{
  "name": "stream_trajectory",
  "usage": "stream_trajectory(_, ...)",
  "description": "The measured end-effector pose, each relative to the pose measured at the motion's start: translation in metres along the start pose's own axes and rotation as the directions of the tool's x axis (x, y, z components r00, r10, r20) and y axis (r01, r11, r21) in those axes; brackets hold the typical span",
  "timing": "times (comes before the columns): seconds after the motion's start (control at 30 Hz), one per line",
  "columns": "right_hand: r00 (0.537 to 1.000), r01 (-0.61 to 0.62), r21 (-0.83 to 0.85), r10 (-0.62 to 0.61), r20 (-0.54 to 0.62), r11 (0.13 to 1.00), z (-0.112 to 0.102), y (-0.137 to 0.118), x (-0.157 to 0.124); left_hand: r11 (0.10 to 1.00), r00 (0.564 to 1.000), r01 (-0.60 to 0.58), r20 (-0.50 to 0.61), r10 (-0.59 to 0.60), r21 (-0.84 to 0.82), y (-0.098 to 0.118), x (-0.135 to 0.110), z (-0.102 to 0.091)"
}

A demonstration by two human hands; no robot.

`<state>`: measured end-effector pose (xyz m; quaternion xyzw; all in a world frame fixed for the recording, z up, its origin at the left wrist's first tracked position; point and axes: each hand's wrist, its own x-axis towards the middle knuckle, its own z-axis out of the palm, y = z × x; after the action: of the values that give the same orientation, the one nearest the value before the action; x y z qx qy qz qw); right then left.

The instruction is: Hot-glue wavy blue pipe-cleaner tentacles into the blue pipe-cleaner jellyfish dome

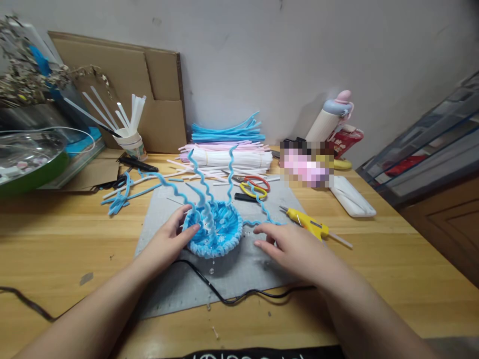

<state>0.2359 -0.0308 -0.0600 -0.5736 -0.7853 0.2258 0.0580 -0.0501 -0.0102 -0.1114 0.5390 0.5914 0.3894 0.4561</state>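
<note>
A light-blue bowl-shaped basket of fuzzy pipe cleaners [235, 239] sits on the grey mat, its rim braided and several wavy strands sticking up from it. My left hand [174, 234] grips its left side, thumb over the rim and fingers around the outside. To the right of the basket, my right hand [282, 244] hovers low over the mat with thumb and forefinger apart. Beside its fingertips a wavy blue strand [264, 207] extends from the basket's right side; whether they touch it I cannot tell.
Scissors [256, 187] and a yellow glue gun [309, 223] lie on the grey mat [160, 294], crossed by a black cable [220, 296]. Behind are bundled pipe cleaners [228, 132] and a cup of glue sticks [130, 144]. A white case [352, 197] lies right.
</note>
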Motion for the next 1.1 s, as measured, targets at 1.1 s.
stream_trajectory(1.1, 0.949, -0.260, -0.034, 0.249, -0.192, 0.965, 0.019, 0.032, 0.018, 0.971, 0.969, 0.225, 0.121, -0.214, -0.085, 0.013, -0.007, 0.003)
